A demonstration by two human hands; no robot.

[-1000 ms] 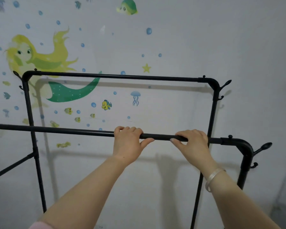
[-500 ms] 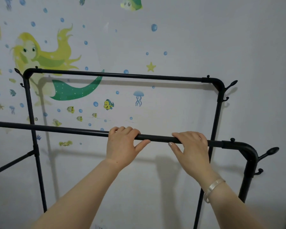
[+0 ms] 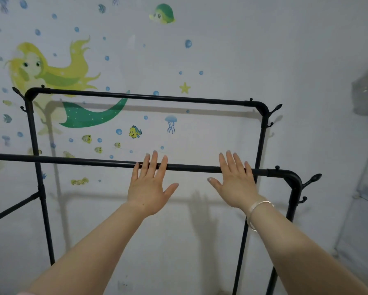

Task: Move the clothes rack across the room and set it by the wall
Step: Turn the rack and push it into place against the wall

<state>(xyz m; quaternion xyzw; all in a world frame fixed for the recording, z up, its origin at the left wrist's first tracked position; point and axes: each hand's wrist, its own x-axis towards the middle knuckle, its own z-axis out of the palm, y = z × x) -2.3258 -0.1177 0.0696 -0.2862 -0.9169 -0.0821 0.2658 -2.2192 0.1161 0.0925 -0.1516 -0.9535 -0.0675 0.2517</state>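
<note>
The black metal clothes rack (image 3: 191, 168) stands right in front of the white wall (image 3: 221, 50), its far top bar close to the wall and its near top bar at my hands' height. My left hand (image 3: 150, 185) is spread flat, fingers straight and apart, with the fingertips overlapping the near bar. My right hand (image 3: 235, 180), with a silver bangle on the wrist, is spread the same way further right on that bar. Neither hand curls around the bar. Hooks stick out at the rack's right corners.
The wall carries mermaid, fish, turtle and bubble stickers (image 3: 51, 81). A grey translucent object (image 3: 366, 92) hangs at the right edge, with a pale panel (image 3: 362, 209) below it. A wall socket (image 3: 124, 285) sits low between my arms.
Both hands were closed around the near top bar; now their fingers have straightened and lifted off it. The rack has stayed in place by the wall.
</note>
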